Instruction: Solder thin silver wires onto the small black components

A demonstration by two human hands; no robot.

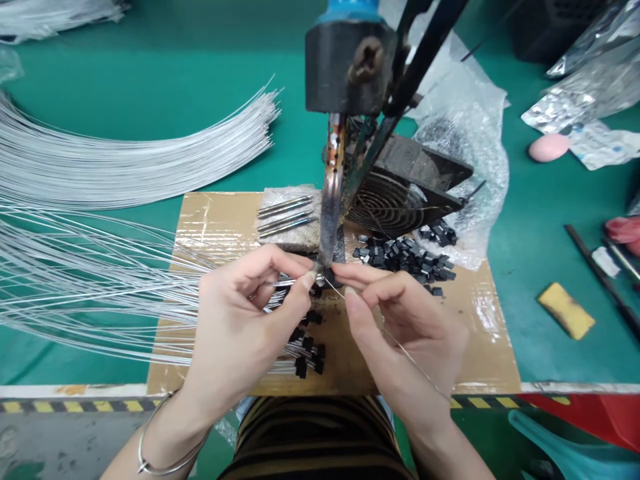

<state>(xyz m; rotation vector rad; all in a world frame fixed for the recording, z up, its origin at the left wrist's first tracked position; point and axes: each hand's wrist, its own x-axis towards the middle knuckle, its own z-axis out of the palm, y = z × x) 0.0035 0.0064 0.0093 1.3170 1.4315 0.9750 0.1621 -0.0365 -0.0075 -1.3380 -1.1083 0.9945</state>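
Note:
My left hand (247, 323) pinches the end of a white wire (281, 283) between thumb and index finger, just under the tip of a mounted soldering iron (331, 200). A small black connector (329, 276) sits at that tip, between the fingertips of both hands. In my right hand (400, 320) a thin strand of solder wire (413, 363) runs past the thumb and back over the wrist, its front end close to the iron. The right index fingertip is by the connector; whether it presses on it is hard to see. Wires with black connectors (303, 363) lie below the left hand.
A large bundle of white wires (135, 170) lies at left. Behind the iron stand a fan (395, 200) and bubble wrap (480, 153). Loose black connectors (407, 260) are heaped on the cardboard (480, 333). Metal rods (285, 217) rest behind my left hand; a yellow sponge (566, 310) is at right.

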